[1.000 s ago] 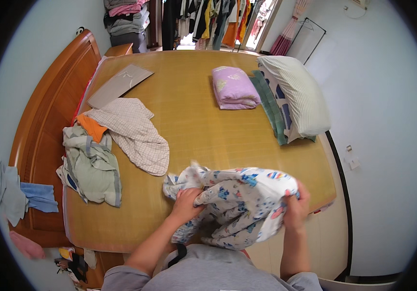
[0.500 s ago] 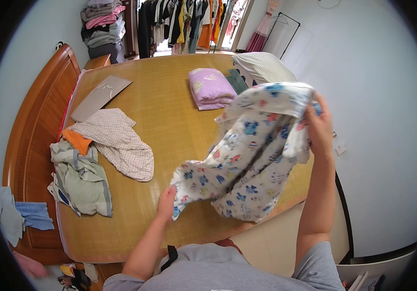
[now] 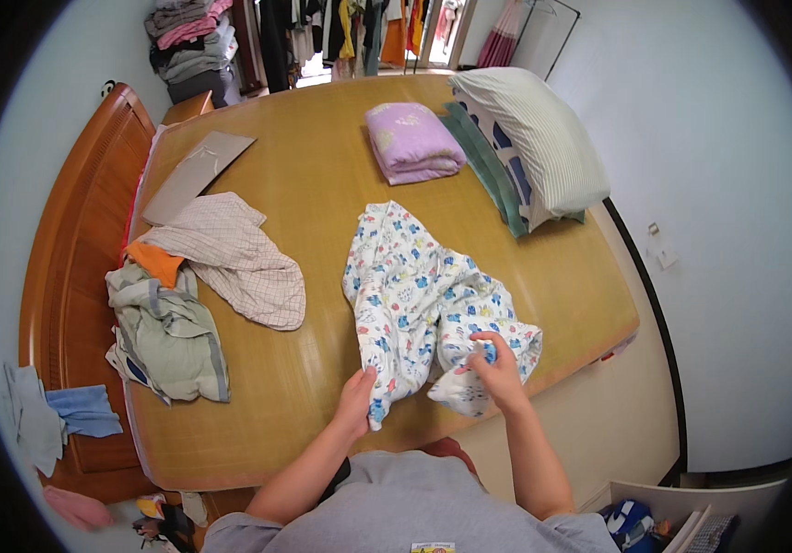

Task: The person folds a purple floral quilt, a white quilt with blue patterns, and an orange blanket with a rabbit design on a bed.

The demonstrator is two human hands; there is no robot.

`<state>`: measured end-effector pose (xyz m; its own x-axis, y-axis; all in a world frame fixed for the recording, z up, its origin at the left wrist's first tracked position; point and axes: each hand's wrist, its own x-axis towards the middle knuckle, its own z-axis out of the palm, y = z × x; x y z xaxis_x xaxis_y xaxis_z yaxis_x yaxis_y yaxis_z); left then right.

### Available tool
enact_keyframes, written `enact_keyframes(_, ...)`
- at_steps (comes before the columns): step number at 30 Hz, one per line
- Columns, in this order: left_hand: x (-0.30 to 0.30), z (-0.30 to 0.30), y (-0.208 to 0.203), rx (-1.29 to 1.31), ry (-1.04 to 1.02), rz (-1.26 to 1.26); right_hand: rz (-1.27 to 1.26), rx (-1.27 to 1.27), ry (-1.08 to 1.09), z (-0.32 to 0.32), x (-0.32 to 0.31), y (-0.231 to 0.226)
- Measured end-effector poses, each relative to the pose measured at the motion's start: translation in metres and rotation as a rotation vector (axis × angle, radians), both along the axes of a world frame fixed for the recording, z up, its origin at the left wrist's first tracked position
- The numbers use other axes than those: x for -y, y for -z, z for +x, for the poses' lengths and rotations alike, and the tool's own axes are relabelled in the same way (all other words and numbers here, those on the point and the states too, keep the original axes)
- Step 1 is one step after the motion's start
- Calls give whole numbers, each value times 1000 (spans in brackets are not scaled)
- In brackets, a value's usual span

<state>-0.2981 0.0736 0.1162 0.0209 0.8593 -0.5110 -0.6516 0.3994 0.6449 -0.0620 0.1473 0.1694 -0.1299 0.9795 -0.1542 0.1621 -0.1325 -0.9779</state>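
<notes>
White pajama pants (image 3: pixel 405 276) with a blue and red print lie partly spread on the mat-covered bed (image 3: pixel 294 405), one end pointing to the far side. With its fingers closed, my left hand (image 3: pixel 355 402) grips the near left edge of the cloth. My right hand (image 3: pixel 499 369) pinches a bunched part on the near right, where the fabric folds over itself. A loose corner hangs between the two hands, close to the bed's near edge.
A folded purple quilt (image 3: pixel 412 138) and a striped pillow (image 3: pixel 543 138) lie at the far right. To the left are a checked cloth (image 3: pixel 239 263), a green-grey garment (image 3: pixel 175 341), an orange cloth (image 3: pixel 154 263) and a flat grey-brown board (image 3: pixel 198 175). The wooden headboard (image 3: pixel 92 249) bounds the left side.
The pajama pants have come down from the air onto the bed. My right hand has dropped toward me and leftward; my left hand has shifted slightly right. Both keep hold of the cloth.
</notes>
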Motion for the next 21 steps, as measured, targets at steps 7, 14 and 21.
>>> enact_keyframes(7, -17, 3, -20, -25, 149, 83, 233, 168, -307, -51, 33, -39)
enact_keyframes(14, -10, 0, -19, -90, 237, 93, 213, 147, -322, -58, 32, -33)
enact_keyframes(21, -5, -2, -14, -298, 325, 169, 107, 67, -381, -55, 29, -28)
